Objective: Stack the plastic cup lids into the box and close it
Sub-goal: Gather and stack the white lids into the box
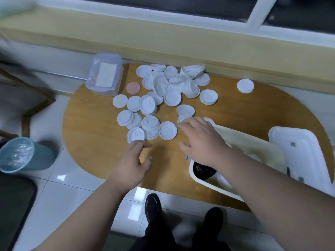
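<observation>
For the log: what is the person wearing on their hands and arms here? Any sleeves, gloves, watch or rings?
Both hands are bare: the left hand and right hand show no gloves, and no rings or watch can be seen. The forearms are uncovered right to the frame's edge, so no sleeve shows. Lower down, dark trousers and dark shoes are visible.
</observation>
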